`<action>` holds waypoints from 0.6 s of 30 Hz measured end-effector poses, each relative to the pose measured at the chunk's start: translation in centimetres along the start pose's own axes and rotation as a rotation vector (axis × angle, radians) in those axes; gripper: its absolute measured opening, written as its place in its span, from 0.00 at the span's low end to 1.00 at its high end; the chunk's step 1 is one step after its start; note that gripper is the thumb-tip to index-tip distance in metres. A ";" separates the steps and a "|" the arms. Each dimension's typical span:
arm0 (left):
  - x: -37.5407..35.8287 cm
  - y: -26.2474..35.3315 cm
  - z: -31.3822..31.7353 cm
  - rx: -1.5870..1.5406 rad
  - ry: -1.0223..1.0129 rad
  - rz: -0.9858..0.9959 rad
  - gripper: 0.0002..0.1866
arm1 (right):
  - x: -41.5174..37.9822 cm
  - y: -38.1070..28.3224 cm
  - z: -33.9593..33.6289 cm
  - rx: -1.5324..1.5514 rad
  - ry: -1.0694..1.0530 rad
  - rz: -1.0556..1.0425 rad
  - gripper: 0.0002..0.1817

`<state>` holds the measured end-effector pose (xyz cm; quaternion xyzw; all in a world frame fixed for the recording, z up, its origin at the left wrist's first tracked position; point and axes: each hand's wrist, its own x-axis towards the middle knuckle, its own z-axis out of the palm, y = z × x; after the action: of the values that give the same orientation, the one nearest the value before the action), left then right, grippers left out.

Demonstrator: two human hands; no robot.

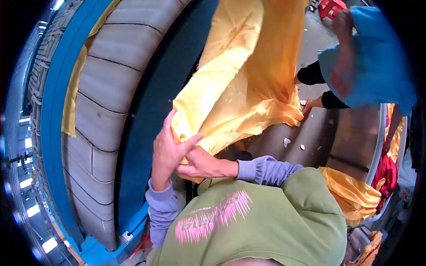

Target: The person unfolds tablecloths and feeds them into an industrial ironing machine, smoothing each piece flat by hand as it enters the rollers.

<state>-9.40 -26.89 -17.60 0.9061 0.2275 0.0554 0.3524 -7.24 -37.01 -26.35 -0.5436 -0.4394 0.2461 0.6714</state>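
Observation:
A large yellow cloth (248, 75) hangs in front of me, draped from above down to a grey surface (310, 133). My left hand (167, 148) pinches the cloth's near lower edge between thumb and fingers. Just beneath it, my right hand (202, 164) is closed on the same edge, and the two hands touch. Both arms wear grey-purple sleeves that come out of my green hoodie (257, 217).
A big drum (106, 88) with grey padded segments and a blue rim fills the left. Another person in a blue top (377, 66) stands at the upper right, one hand (308, 105) on the cloth's far edge. More yellow cloth (355, 197) and red cloth (387, 170) lie bundled at the right.

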 end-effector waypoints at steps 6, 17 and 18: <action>-0.2 -10.4 -3.3 -0.727 0.239 -0.336 0.11 | -3.3 1.8 -1.8 -0.144 -0.406 0.355 0.14; -9.2 -7.8 -3.1 -0.602 -0.239 0.119 0.05 | 0.7 2.0 -6.9 0.120 0.346 0.615 0.23; -9.5 -6.8 -2.6 -0.541 -0.338 0.182 0.06 | 1.6 1.9 -7.1 0.174 0.346 0.754 0.23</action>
<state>-21.06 -25.21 -19.63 0.7927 0.0610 -0.0059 0.6066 -0.04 -38.80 -27.81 -0.6411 -0.0680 0.4156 0.6416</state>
